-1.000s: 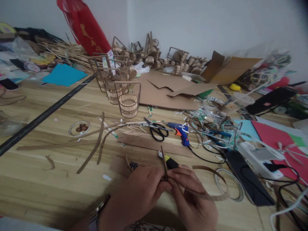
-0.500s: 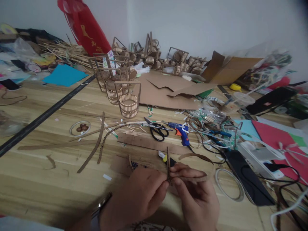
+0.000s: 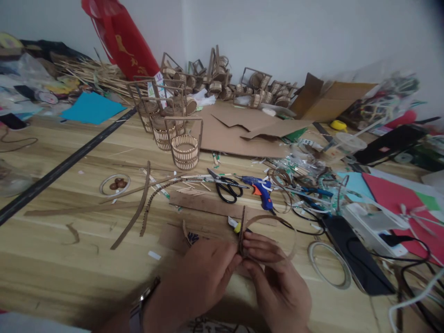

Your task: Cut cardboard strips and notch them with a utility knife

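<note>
I find the left grip (image 3: 196, 277) clamped near the table's near edge, thumb and bent forefinger together on the lower end of a brown strip (image 3: 243, 222), which stands roughly upright. The right grip (image 3: 282, 286) meets it from the other side, thumb and fingertips closed on the same spot. A thin band (image 3: 267, 217) loops from there around the right fingers; I cannot tell whether it is one piece with the strip. In my judgement the close double pinch restrains springy stock that would otherwise slip or uncurl. Just beyond the grips lies a cutter (image 3: 237, 227), partly hidden by the strip. Scissors (image 3: 225, 182) and a glue gun (image 3: 265, 196) lie farther toward the table's far edge, handles facing the near edge, presumably for easy reach. A basket (image 3: 185, 162) stands upright behind them, well apart from the work, I judge out of harm's way. Toward the table's left edge, brown beads (image 3: 118, 184) sit inside a ring (image 3: 101, 187), which likely stops them rolling.
</note>
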Demonstrator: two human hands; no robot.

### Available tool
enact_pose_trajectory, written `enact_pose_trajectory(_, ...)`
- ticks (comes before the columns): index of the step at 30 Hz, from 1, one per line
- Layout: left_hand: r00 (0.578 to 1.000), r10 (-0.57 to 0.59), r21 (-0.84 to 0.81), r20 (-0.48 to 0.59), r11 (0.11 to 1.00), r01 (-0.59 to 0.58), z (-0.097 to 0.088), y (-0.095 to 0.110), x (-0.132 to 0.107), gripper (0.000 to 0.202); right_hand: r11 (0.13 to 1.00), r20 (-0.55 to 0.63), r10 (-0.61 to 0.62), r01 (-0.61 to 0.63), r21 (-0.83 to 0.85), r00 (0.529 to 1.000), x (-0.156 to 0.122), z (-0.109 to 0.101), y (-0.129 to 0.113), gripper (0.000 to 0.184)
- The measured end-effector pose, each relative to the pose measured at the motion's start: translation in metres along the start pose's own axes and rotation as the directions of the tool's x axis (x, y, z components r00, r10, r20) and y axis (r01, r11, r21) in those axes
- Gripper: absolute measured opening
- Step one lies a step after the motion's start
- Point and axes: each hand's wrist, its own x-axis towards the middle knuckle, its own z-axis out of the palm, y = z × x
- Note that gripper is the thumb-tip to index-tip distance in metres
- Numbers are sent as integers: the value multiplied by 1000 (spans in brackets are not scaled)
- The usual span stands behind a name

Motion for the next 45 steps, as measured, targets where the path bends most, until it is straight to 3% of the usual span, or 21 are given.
enact_pose_trajectory(4,1000,-23,-4,-6,1000,23,0,1,0,43,993,4,-100,100,-68,995,6,-2,-5,10)
enact_pose_trajectory(9,998,-57,-64,-21,996,55,2,0,-1,36,945,91,-153,173,-279,984,-5,-6,2,24)
enact_pose_trajectory(14,998,-41,-51,-50,998,38,2,1,-1,35,880,175,-206,260,-398,963,-5,-8,6,22)
enact_pose_trajectory(20,994,-25,-25,-104,999,22,2,1,-2,32,901,166,-197,246,-359,966,0,-3,1,14)
enact_pose_trajectory(29,993,25,-28,-114,999,-28,0,-1,-5,32,986,15,-12,14,-166,1000,-5,1,-4,8)
enact_pose_trajectory(36,998,-21,-59,-63,998,17,1,-2,0,35,960,103,-152,171,-219,983,-3,-3,1,11)
enact_pose_trajectory(45,997,-48,25,-63,998,49,3,1,-2,41,947,79,-166,181,-265,983,-4,1,4,14)
